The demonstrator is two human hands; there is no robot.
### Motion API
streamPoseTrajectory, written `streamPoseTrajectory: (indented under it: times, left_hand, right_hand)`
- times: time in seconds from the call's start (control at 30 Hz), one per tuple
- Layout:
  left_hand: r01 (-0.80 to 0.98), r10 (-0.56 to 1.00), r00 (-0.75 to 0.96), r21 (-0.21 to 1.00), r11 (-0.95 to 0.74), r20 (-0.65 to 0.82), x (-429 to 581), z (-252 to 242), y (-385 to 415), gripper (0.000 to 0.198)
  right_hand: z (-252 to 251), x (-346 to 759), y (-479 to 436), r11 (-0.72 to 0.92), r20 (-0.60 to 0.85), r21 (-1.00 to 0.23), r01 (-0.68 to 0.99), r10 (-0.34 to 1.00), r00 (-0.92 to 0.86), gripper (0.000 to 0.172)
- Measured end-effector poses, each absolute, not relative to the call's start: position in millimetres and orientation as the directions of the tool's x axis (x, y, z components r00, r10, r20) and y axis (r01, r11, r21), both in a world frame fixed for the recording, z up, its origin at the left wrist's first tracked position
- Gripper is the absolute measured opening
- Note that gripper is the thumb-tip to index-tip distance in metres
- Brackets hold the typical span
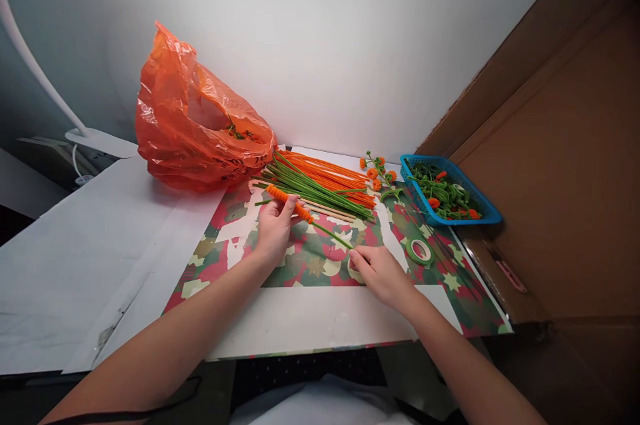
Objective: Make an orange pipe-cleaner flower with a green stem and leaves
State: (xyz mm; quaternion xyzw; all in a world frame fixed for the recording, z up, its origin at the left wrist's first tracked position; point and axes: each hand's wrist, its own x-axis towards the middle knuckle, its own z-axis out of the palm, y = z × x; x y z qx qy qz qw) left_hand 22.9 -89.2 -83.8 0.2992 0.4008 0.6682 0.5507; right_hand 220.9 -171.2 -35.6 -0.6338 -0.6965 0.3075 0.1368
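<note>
My left hand (pixel 276 228) is closed around a tightly coiled orange pipe cleaner (pixel 278 194), whose coil slants down to the right. From the coil's lower end runs a green pipe cleaner (pixel 330 233), and my right hand (pixel 383 272) pinches its far end. Just beyond my hands lie a bundle of green pipe cleaners (pixel 320 192) and a bundle of straight orange pipe cleaners (pixel 325 168). A few thin wooden sticks (pixel 330 211) rest along the near side of the green bundle.
An orange plastic bag (pixel 170 132) stands at the back left. Finished orange flowers (pixel 376 174) lie behind a roll of green tape (pixel 420 252). A blue basket (pixel 493 213) holds green and orange pieces beside a cardboard wall (pixel 565 165). A white lamp (pixel 35 65) stands far left.
</note>
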Motion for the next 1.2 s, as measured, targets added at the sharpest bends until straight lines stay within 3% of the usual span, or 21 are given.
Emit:
streamPoseTrajectory:
  times: [0.33, 0.8, 1.2]
  left_hand:
    - [-0.509, 0.98, -0.193, 0.859, -0.051, -0.056, 24, -79, -91, 0.054]
    - [-0.507, 0.991, 0.044, 0.852, 0.133, -0.128, 38, -75, -113, 0.053]
    - [-0.581, 0.979, -0.157, 0.814, 0.016, -0.132, 16, -70, -90, 0.053]
  right_hand:
    - [-42, 219, -173, -0.005, -0.205, -0.685, 0.728, 0.961, -0.186, 0.037]
    - [-50, 192, -157, 0.039, -0.141, -0.795, 0.606, 0.959, -0.246, 0.038]
    - [-59, 233, -172, -0.122, -0.275, -0.856, 0.503, 0.931, -0.241, 0.033]
